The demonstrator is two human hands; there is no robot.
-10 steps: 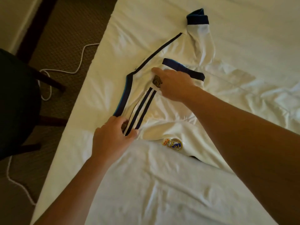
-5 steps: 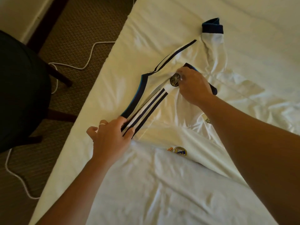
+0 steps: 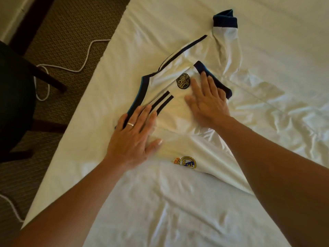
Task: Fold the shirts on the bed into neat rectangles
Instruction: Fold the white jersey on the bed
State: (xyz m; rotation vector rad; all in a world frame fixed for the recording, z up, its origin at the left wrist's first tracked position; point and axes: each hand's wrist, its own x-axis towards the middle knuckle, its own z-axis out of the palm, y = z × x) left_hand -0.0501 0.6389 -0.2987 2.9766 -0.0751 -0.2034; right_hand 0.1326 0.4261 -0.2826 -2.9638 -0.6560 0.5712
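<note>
Carpet [image 3: 74, 38] fills the far left, with a dark chair [image 3: 16, 97] standing on it and a white cable [image 3: 85, 63] trailing beside the chair leg. To the right of these runs the bed [image 3: 124, 41], covered in a rumpled white sheet. On it, under both hands, lies a white football shirt [image 3: 178, 136] with dark navy trim, partly folded. The left hand [image 3: 133, 138] lies flat on the shirt, fingers straight and spread, a ring [image 3: 130, 124] on one finger; just beyond its fingertips run two dark stripes [image 3: 162, 102]. Below its thumb sits the club crest [image 3: 187, 162]. The right hand [image 3: 207, 102] also lies open and flat, pressing the folded sleeve, its fingertips touching the navy cuff [image 3: 213, 79]; a round dark badge [image 3: 183, 81] sits just left of its fingers. Beyond that hand, the other sleeve [image 3: 227, 41] stretches away, ending in a navy cuff.
</note>
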